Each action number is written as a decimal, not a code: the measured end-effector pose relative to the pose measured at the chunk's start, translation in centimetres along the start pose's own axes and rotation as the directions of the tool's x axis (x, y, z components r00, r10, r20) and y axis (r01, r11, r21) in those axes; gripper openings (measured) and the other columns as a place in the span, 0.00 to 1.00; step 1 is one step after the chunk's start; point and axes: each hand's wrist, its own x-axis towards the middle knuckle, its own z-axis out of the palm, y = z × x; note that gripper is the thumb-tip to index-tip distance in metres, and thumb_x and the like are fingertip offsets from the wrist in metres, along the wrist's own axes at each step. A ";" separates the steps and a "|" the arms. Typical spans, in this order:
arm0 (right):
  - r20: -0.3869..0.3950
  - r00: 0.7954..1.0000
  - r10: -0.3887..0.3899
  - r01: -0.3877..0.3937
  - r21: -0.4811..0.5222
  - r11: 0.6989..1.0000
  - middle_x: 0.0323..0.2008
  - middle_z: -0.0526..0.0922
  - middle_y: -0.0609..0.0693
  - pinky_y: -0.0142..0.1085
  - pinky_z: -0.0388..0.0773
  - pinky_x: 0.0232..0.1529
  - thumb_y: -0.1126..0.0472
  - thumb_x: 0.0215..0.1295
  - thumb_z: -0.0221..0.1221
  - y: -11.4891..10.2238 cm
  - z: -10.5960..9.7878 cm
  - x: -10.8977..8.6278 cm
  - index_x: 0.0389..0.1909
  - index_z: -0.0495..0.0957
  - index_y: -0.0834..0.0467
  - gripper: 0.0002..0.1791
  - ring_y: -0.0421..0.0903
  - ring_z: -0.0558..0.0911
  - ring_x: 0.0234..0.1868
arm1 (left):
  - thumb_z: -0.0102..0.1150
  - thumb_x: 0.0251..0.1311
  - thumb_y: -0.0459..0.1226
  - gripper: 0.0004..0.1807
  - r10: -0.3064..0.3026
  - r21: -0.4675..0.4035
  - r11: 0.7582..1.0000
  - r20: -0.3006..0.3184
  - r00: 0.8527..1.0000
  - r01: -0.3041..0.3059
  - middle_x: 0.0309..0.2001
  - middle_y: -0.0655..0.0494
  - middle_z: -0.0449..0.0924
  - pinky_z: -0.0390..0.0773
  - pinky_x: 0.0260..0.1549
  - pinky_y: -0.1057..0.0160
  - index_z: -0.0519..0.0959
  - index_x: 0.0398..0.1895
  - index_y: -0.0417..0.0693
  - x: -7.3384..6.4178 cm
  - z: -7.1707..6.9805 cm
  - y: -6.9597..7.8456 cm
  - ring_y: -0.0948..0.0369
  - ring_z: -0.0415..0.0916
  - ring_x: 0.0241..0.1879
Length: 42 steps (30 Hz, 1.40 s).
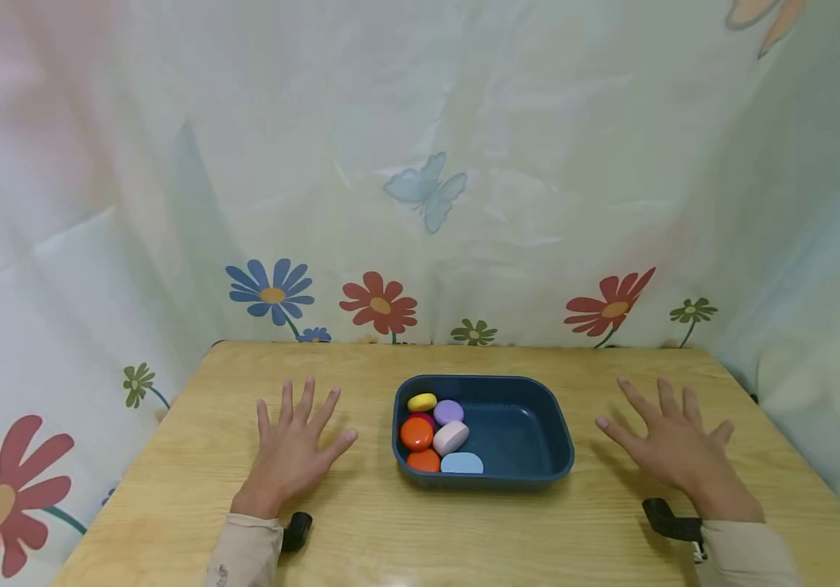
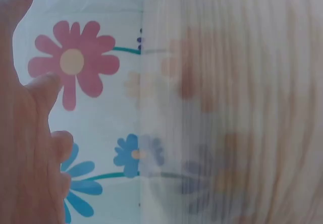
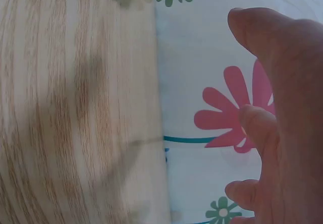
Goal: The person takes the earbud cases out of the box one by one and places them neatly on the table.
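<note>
Between the two hands, a dark blue tray [image 1: 515, 424] stands on the wooden table. Several smooth rounded pieces are heaped in its left part: a yellow one [image 1: 422, 402], a purple one [image 1: 448, 412], a pale pink one [image 1: 451, 438], an orange-red one [image 1: 416, 434] and a light blue one [image 1: 462, 463]. My left hand [image 1: 289, 458] is spread left of the tray, apart from it, and holds nothing. To the tray's right, my right hand [image 1: 673, 444] has its fingers splayed and is likewise empty. Both wrist views show only parts of the fingers.
The wooden table [image 1: 361, 538] ends at a back edge against a hanging flowered curtain [image 1: 508, 269], which also lines both sides. Black wrist-camera mounts stick out by the left sleeve [image 1: 244, 550] and the right sleeve [image 1: 746, 554].
</note>
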 end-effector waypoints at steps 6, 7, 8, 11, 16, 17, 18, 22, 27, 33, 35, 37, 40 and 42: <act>0.003 1.000 -0.006 0.006 -0.002 1.000 0.73 0.38 0.79 0.87 0.23 0.42 0.25 0.67 0.45 0.1 -0.4 -0.1 0.81 0.40 0.42 0.49 0.83 0.29 0.68 | 0.41 0.66 0.70 0.42 0.020 -0.010 1.000 -0.016 1.000 -0.020 0.79 0.42 0.44 0.27 0.63 0.24 0.57 0.79 0.64 0.5 -0.6 -0.1 0.36 0.32 0.77; 0.001 1.000 -0.008 0.008 -0.003 1.000 0.73 0.38 0.79 0.87 0.23 0.42 0.25 0.67 0.45 0.0 -0.4 0.0 0.81 0.40 0.42 0.49 0.83 0.29 0.69 | 0.41 0.66 0.70 0.42 0.021 -0.015 1.000 -0.011 1.000 -0.021 0.79 0.42 0.44 0.27 0.63 0.24 0.57 0.79 0.65 0.4 -0.7 -0.1 0.37 0.31 0.77; -0.001 1.000 -0.012 0.012 -0.005 1.000 0.73 0.38 0.79 0.87 0.24 0.42 0.24 0.67 0.44 0.0 -0.3 0.0 0.81 0.40 0.41 0.49 0.83 0.30 0.69 | 0.41 0.66 0.70 0.42 0.020 -0.019 1.000 -0.005 1.000 -0.020 0.79 0.42 0.43 0.27 0.63 0.24 0.57 0.79 0.65 0.3 -0.7 0.0 0.37 0.31 0.77; -0.011 1.000 -0.026 0.026 -0.011 1.000 0.73 0.39 0.79 0.87 0.25 0.42 0.24 0.67 0.44 -0.1 -0.2 0.1 0.81 0.42 0.41 0.49 0.83 0.32 0.69 | 0.40 0.66 0.70 0.43 0.013 -0.018 1.000 0.008 1.000 -0.013 0.80 0.43 0.42 0.27 0.64 0.25 0.57 0.79 0.64 0.1 -0.5 0.3 0.37 0.30 0.77; -0.059 0.997 -0.049 0.048 -0.021 0.999 0.73 0.40 0.79 0.87 0.25 0.44 0.26 0.67 0.46 -0.6 -0.1 0.2 0.81 0.47 0.44 0.48 0.81 0.33 0.70 | 0.40 0.66 0.70 0.42 0.037 -0.015 0.999 0.000 0.999 -0.037 0.79 0.43 0.43 0.28 0.64 0.24 0.58 0.79 0.65 0.0 0.0 1.1 0.38 0.31 0.77; -0.064 0.997 -0.052 0.051 -0.023 0.998 0.73 0.40 0.79 0.87 0.25 0.44 0.26 0.67 0.46 -0.7 0.0 0.2 0.81 0.48 0.45 0.48 0.81 0.33 0.71 | 0.39 0.66 0.70 0.42 0.040 -0.017 0.999 0.004 0.999 -0.040 0.79 0.43 0.43 0.28 0.64 0.25 0.58 0.79 0.65 0.1 0.2 1.3 0.39 0.31 0.77; -0.064 0.996 -0.057 0.056 -0.024 0.998 0.73 0.40 0.79 0.87 0.25 0.44 0.26 0.67 0.47 -0.7 0.1 0.3 0.81 0.49 0.45 0.47 0.80 0.32 0.71 | 0.39 0.66 0.70 0.41 0.044 -0.020 0.999 0.003 0.999 -0.044 0.79 0.43 0.44 0.28 0.64 0.25 0.59 0.78 0.66 0.0 0.3 1.4 0.39 0.32 0.77; -0.050 0.996 -0.072 0.070 -0.022 0.997 0.74 0.40 0.78 0.86 0.25 0.46 0.25 0.67 0.47 -1.4 0.9 0.6 0.81 0.49 0.44 0.48 0.79 0.32 0.71 | 0.39 0.66 0.71 0.40 0.049 -0.007 0.999 0.002 0.999 -0.049 0.79 0.45 0.45 0.28 0.65 0.26 0.60 0.78 0.69 0.0 0.6 1.7 0.40 0.32 0.77; -0.066 0.993 -0.098 0.096 -0.040 0.995 0.74 0.42 0.76 0.86 0.25 0.47 0.25 0.66 0.47 -2.4 1.6 0.8 0.80 0.51 0.44 0.47 0.79 0.35 0.72 | 0.36 0.66 0.72 0.40 0.072 -0.007 0.997 0.007 0.997 -0.072 0.80 0.48 0.44 0.27 0.65 0.27 0.58 0.78 0.71 0.2 0.4 2.0 0.42 0.31 0.78; -0.072 0.991 -0.112 0.109 -0.044 0.993 0.75 0.42 0.75 0.86 0.27 0.49 0.26 0.67 0.47 -2.8 1.5 0.4 0.80 0.52 0.43 0.46 0.80 0.38 0.72 | 0.39 0.65 0.71 0.40 0.098 -0.013 0.995 -0.001 0.995 -0.098 0.80 0.47 0.43 0.27 0.65 0.27 0.59 0.78 0.71 0.2 0.7 2.6 0.43 0.31 0.78; -0.069 0.991 -0.111 0.108 -0.046 0.993 0.75 0.42 0.75 0.86 0.27 0.49 0.25 0.67 0.47 -2.9 1.6 0.3 0.80 0.52 0.43 0.46 0.80 0.39 0.72 | 0.40 0.65 0.71 0.39 0.109 -0.013 0.994 -0.002 0.994 -0.109 0.79 0.47 0.44 0.26 0.65 0.26 0.60 0.77 0.71 0.1 0.8 2.7 0.43 0.32 0.78; -0.065 0.992 -0.111 0.108 -0.046 0.993 0.75 0.43 0.75 0.86 0.28 0.50 0.25 0.66 0.47 -3.1 1.5 0.1 0.80 0.52 0.43 0.46 0.80 0.39 0.72 | 0.39 0.65 0.71 0.39 0.119 -0.008 0.993 -0.001 0.993 -0.119 0.79 0.47 0.45 0.26 0.65 0.26 0.60 0.77 0.72 0.1 0.9 2.8 0.44 0.33 0.78; -0.069 0.990 -0.124 0.121 -0.046 0.992 0.75 0.44 0.74 0.85 0.30 0.51 0.25 0.66 0.48 -3.5 1.2 0.0 0.80 0.53 0.42 0.46 0.78 0.40 0.73 | 0.39 0.65 0.71 0.39 0.130 -0.004 0.991 -0.008 0.991 -0.130 0.79 0.48 0.47 0.24 0.64 0.26 0.59 0.77 0.73 0.2 0.9 3.0 0.44 0.37 0.78; -0.075 0.987 -0.142 0.140 -0.044 0.989 0.75 0.45 0.74 0.85 0.32 0.52 0.25 0.66 0.48 -3.8 1.0 0.1 0.80 0.54 0.42 0.46 0.77 0.40 0.73 | 0.39 0.65 0.71 0.39 0.132 0.000 0.991 -0.025 0.991 -0.132 0.79 0.48 0.49 0.25 0.63 0.24 0.60 0.77 0.73 0.3 0.9 3.3 0.43 0.41 0.77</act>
